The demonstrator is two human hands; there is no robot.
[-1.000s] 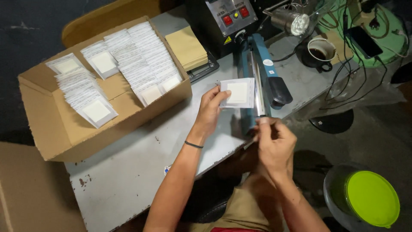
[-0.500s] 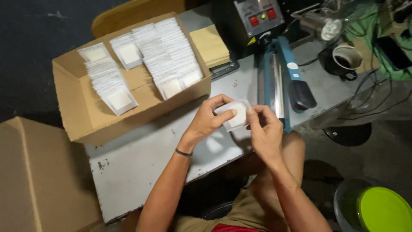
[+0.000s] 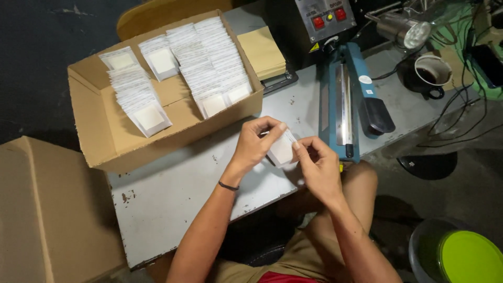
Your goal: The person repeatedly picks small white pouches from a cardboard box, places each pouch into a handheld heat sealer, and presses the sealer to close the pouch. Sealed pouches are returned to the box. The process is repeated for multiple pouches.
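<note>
Both hands pinch one small white packet (image 3: 281,149) between them: the left hand (image 3: 255,144) closes fingers and thumb on its upper left edge, the right hand (image 3: 318,163) grips its right edge, holding it just above the grey table (image 3: 173,194). Up and left of the grip, an open cardboard box (image 3: 112,139) holds rows of similar white packets (image 3: 209,57) standing on edge. Beyond that box lies a stack of tan envelopes (image 3: 263,51). Just right of the grip sits a blue heat sealer (image 3: 343,99) with a black handle and a small round white sticker; above it, a grey control panel (image 3: 325,18) with two red buttons. Farther right stands a dark cup (image 3: 430,73). Below right is a lime-green lid (image 3: 469,257).
</note>
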